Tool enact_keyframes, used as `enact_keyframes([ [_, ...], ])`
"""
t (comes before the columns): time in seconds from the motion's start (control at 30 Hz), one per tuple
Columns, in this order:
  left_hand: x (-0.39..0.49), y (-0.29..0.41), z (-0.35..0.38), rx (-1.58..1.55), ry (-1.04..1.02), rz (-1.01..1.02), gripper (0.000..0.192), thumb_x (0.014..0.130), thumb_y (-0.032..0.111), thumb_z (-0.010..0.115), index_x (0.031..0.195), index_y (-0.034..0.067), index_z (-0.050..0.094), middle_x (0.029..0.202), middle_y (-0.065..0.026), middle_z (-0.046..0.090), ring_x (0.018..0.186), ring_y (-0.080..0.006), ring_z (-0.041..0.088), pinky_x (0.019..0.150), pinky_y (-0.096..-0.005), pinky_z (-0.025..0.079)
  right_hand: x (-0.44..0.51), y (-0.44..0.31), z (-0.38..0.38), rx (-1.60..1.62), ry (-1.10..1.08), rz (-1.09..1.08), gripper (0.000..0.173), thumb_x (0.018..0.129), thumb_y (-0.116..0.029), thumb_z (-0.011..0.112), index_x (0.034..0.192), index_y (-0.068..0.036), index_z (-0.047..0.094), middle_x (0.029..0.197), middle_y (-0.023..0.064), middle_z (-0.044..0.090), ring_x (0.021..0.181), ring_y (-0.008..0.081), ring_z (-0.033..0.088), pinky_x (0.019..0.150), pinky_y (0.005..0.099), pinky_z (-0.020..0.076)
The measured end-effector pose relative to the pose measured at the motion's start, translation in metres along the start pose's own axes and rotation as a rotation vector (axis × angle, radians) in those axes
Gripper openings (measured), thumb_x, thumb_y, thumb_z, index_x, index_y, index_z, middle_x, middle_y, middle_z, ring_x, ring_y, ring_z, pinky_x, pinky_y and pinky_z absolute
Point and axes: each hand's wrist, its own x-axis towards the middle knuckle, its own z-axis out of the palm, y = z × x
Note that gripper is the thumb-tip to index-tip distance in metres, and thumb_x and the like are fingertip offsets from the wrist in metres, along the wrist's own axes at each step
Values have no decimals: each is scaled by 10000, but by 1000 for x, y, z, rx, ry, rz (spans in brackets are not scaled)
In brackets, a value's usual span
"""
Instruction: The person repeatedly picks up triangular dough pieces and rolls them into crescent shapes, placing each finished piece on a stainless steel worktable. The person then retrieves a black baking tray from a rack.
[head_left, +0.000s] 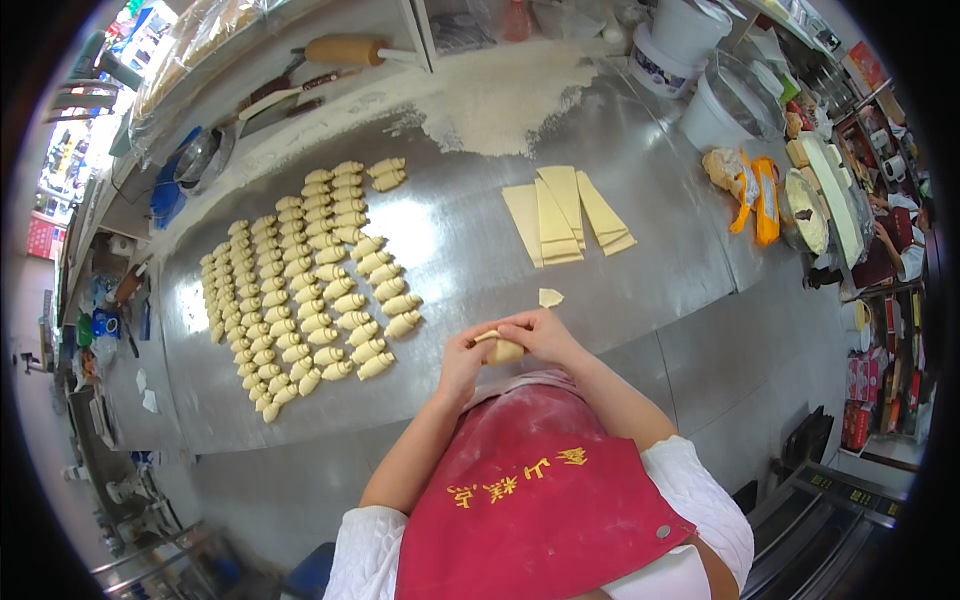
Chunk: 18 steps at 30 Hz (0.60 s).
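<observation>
Near the front edge of the steel worktable (450, 300), my left hand (466, 356) and my right hand (541, 334) both hold one piece of pale dough (504, 351), partly hidden by the fingers. A small scrap of dough (550, 298) lies just beyond my right hand. Farther up the table, several flat, long dough triangles (559, 214) lie overlapping in a group. To the left, many rolled dough pieces (304, 281) are set out in slanting rows, with a small group (387, 173) at the top right of them.
Flour (495, 105) is spread along the table's back. A rolling pin (345, 51) lies on the shelf behind. White plastic buckets (664, 64), orange piping-style bags (765, 199) and a metal bowl (806, 214) stand or lie at the right. Another person (896, 244) is at the far right.
</observation>
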Motion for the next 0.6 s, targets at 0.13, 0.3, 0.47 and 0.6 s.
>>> enact_keyframes([
  [0.13, -7, 8, 0, -15, 19, 20, 319, 809, 76, 644, 1117, 25, 581, 969, -52, 634, 859, -113, 598, 698, -243, 492, -6, -7, 0, -108, 112, -185, 208, 809, -172, 664, 953, -22, 683, 792, 63, 670, 737, 92, 600, 682, 250, 483],
  [0.3, -2, 12, -6, 44, 73, 102, 227, 789, 3, 646, 1014, 6, 614, 973, -65, 635, 851, -122, 598, 755, -255, 486, -5, -16, 10, -45, 113, -189, 219, 831, -198, 648, 956, -19, 663, 820, 55, 664, 745, 97, 599, 677, 255, 488],
  [0.47, -4, 19, -12, -79, -38, 155, 325, 790, 5, 644, 1109, 12, 585, 1023, -49, 616, 919, -130, 582, 809, -259, 469, -9, -27, 13, -104, 128, -192, 238, 839, -217, 642, 990, -35, 660, 846, 65, 659, 740, 98, 596, 666, 254, 484],
  [0.6, -1, 28, -14, -14, -66, 0, 332, 827, 67, 646, 1145, 29, 556, 1012, -49, 615, 910, -126, 583, 780, -263, 488, -11, -32, 15, -189, 204, -366, 242, 833, -205, 647, 1007, -37, 657, 856, 63, 659, 751, 104, 596, 684, 251, 478],
])
